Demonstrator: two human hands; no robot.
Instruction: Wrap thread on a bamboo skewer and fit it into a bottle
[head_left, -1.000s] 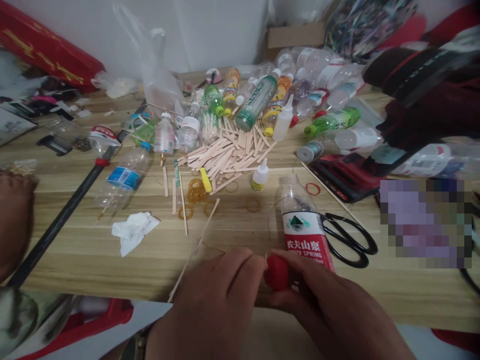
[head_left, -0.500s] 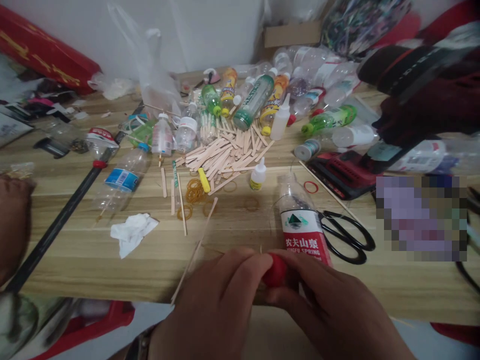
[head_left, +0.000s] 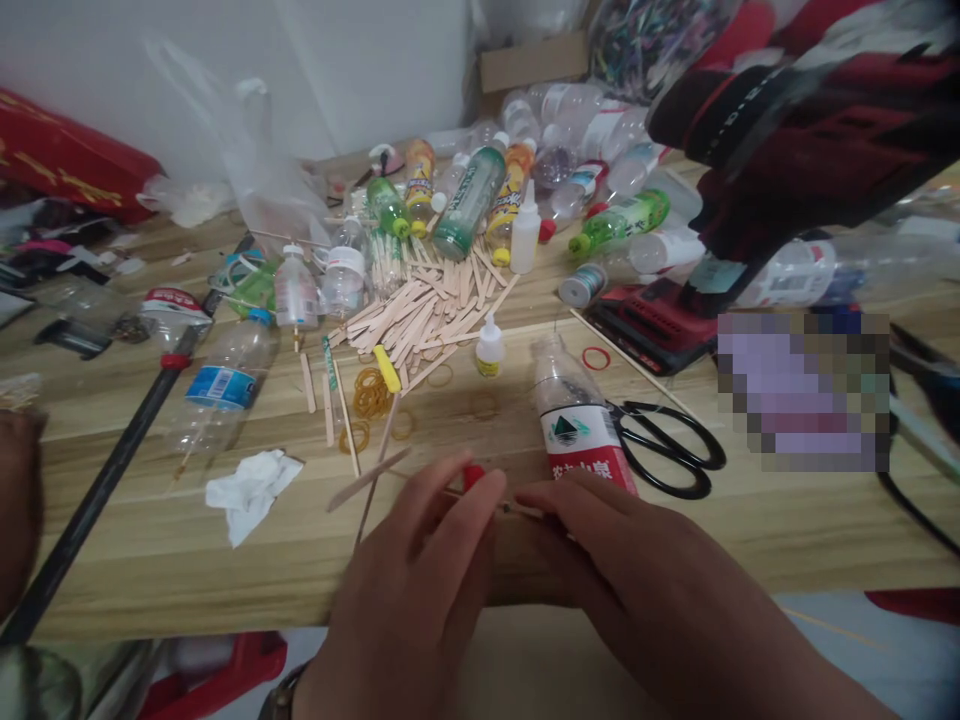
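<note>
At the table's near edge, my left hand (head_left: 431,560) is closed round a red cap (head_left: 473,477). Close by on the right, my right hand (head_left: 637,560) pinches the end of a thin stick (head_left: 517,509) that runs toward the cap. Its fingertips partly hide what they grip. A clear bottle with a red and white label (head_left: 583,440) lies just beyond my right hand, beside black-handled scissors (head_left: 671,450). Left of my left hand, a flat wooden stick (head_left: 367,480) crosses another thin stick.
Wooden sticks (head_left: 427,310), rubber bands (head_left: 371,393), a small glue bottle (head_left: 490,350) and many plastic bottles lie beyond. A red drill (head_left: 787,150) stands at right. Another person's hand (head_left: 19,490) is at the left edge, near a black bar (head_left: 105,500).
The red cap has moved left with my left hand, and my right hand has left it for the thin stick. A flat stick now shows beside my left hand. The view has shifted right.
</note>
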